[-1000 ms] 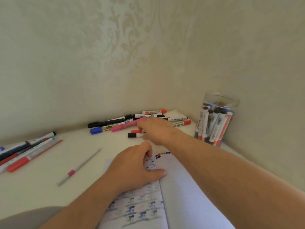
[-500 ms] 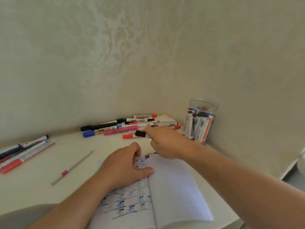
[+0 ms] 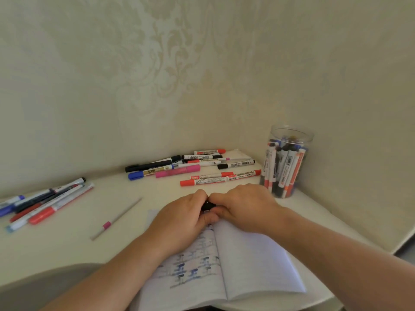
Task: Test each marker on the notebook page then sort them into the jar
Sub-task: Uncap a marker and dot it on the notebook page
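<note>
Standing in the clear jar (image 3: 289, 135), many capped markers (image 3: 283, 167).

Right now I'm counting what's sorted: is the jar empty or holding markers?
Holding markers. The clear jar stands upright by the wall, lidless, with markers upright inside.

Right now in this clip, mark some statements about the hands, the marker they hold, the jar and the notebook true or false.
1. Both the left hand and the right hand grip one black-capped marker. True.
2. The clear plastic jar holds no markers. False: it stands packed with upright markers.
3. The open notebook lies under the hands. True.
4. Its right page is covered in test marks. False: the right page looks blank; the marks are on the left page.
5. The thin grey pen with a pink band is inside the jar. False: it lies on the white table.
</note>
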The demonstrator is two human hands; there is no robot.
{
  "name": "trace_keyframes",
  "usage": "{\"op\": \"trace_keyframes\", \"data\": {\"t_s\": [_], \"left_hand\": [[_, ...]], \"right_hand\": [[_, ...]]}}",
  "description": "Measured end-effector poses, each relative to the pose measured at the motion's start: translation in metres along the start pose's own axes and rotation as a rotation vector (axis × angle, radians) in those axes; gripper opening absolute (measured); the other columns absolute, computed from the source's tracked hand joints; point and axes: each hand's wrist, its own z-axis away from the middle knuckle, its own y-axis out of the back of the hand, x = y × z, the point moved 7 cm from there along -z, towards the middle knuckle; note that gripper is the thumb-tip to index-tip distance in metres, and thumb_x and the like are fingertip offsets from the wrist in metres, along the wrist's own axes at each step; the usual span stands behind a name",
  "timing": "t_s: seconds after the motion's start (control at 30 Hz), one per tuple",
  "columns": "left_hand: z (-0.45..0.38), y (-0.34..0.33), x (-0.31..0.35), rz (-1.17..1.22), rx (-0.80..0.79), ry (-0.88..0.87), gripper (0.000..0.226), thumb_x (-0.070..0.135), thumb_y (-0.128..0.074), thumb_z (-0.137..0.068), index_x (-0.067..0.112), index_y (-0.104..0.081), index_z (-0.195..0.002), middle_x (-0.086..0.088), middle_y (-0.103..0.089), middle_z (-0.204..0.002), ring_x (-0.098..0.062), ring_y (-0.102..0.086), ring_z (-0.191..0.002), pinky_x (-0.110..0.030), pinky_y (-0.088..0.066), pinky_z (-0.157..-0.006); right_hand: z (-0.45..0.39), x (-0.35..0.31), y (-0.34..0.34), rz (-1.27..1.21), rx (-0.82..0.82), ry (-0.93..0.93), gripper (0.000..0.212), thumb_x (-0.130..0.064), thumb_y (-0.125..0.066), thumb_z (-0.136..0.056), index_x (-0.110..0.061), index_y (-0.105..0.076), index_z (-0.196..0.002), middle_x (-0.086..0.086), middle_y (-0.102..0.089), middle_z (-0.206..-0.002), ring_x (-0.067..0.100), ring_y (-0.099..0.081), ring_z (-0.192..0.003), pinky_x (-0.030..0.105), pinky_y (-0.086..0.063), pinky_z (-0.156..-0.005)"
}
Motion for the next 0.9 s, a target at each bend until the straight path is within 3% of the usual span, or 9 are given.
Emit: {"op": "trace_keyframes", "data": {"t_s": [0.17,0.27,0.3,0.4,0.5,0.6,0.67,0.73,0.9], "left_hand": [[0.000,0.003,-0.004,0.086,0.010,0.049,0.028,0.058,-0.044,-0.101,0.030,-0.044,-0.101,0.013,-0.062,-0.095,-0.011,-0.058,-0.085,-0.035,-0.049,-0.072],[0.001,0.004,-0.002,0.069,0.008,0.033,0.015,0.049,-0.047,-0.104,0.035,-0.044,-0.109,0.014,-0.063,-0.099,-0.010,-0.059,-0.086,-0.034,-0.050,-0.073],[0.001,0.002,0.001,0.047,-0.012,0.008,0.014,0.049,-0.045,-0.105,0.039,-0.047,-0.115,0.016,-0.064,-0.104,-0.008,-0.059,-0.091,-0.033,-0.051,-0.078],[0.000,-0.002,0.006,-0.010,-0.085,-0.055,0.033,0.044,-0.041,-0.105,0.052,-0.053,-0.135,0.025,-0.062,-0.108,-0.001,-0.057,-0.104,-0.030,-0.049,-0.090],[-0.002,-0.007,0.006,-0.031,-0.150,-0.060,0.038,0.041,-0.044,-0.105,0.060,-0.054,-0.136,0.026,-0.061,-0.098,0.002,-0.054,-0.098,-0.028,-0.047,-0.092],[-0.004,-0.009,0.006,-0.012,-0.172,-0.063,0.038,0.047,-0.044,-0.101,0.064,-0.053,-0.134,0.033,-0.058,-0.093,0.006,-0.052,-0.093,-0.026,-0.047,-0.092],[-0.004,-0.011,0.005,-0.001,-0.189,-0.068,0.038,0.052,-0.044,-0.100,0.065,-0.052,-0.134,0.030,-0.063,-0.098,0.005,-0.054,-0.096,-0.026,-0.047,-0.093],[-0.007,-0.012,0.005,0.002,-0.200,-0.077,0.036,0.053,-0.043,-0.102,0.062,-0.053,-0.136,0.027,-0.066,-0.105,0.004,-0.055,-0.100,-0.025,-0.046,-0.094],[-0.009,-0.013,0.004,0.010,-0.222,-0.072,0.036,0.054,-0.039,-0.103,0.063,-0.051,-0.136,0.027,-0.060,-0.096,0.004,-0.053,-0.096,-0.022,-0.044,-0.086]], "right_hand": [[0.010,0.022,-0.001,-0.146,-0.081,-0.176,0.056,-0.081,-0.047,-0.090,-0.032,-0.027,-0.107,-0.008,-0.056,-0.091,0.023,-0.057,-0.084,0.037,-0.038,-0.063],[0.024,0.055,0.001,-0.405,-0.058,-0.337,0.029,-0.051,-0.058,-0.100,-0.030,-0.039,-0.098,-0.011,-0.053,-0.091,0.018,-0.052,-0.084,0.037,-0.042,-0.067],[0.029,0.068,0.004,-0.606,0.038,-0.409,0.011,-0.034,-0.057,-0.103,-0.031,-0.048,-0.097,-0.009,-0.057,-0.090,0.019,-0.054,-0.083,0.035,-0.045,-0.068],[0.037,0.091,0.004,-1.509,0.309,-0.521,0.061,0.018,-0.037,-0.089,-0.030,-0.075,-0.096,0.004,-0.071,-0.098,0.023,-0.063,-0.091,0.033,-0.053,-0.072],[0.032,0.091,0.005,-1.977,0.364,-0.328,0.058,0.024,-0.055,-0.085,-0.024,-0.075,-0.112,0.007,-0.070,-0.097,0.021,-0.065,-0.087,0.031,-0.055,-0.069],[0.020,0.078,-0.001,-1.943,0.299,-0.262,0.018,-0.023,-0.083,-0.082,-0.022,-0.070,-0.095,0.004,-0.056,-0.074,0.018,-0.052,-0.065,0.026,-0.039,-0.053],[0.010,0.069,-0.013,-1.851,0.207,-0.332,0.031,-0.043,-0.073,-0.094,-0.017,-0.061,-0.082,0.005,-0.038,-0.058,0.019,-0.027,-0.055,0.032,-0.018,-0.050],[-0.001,0.059,-0.021,-1.801,0.169,-0.373,0.024,-0.033,-0.062,-0.100,-0.014,-0.055,-0.087,0.008,-0.033,-0.055,0.017,-0.020,-0.053,0.031,-0.012,-0.050],[-0.007,0.051,-0.037,-1.462,0.176,-0.462,0.016,-0.003,-0.070,-0.088,-0.011,-0.059,-0.078,0.005,-0.050,-0.060,0.015,-0.041,-0.052,0.024,-0.030,-0.044]]}}
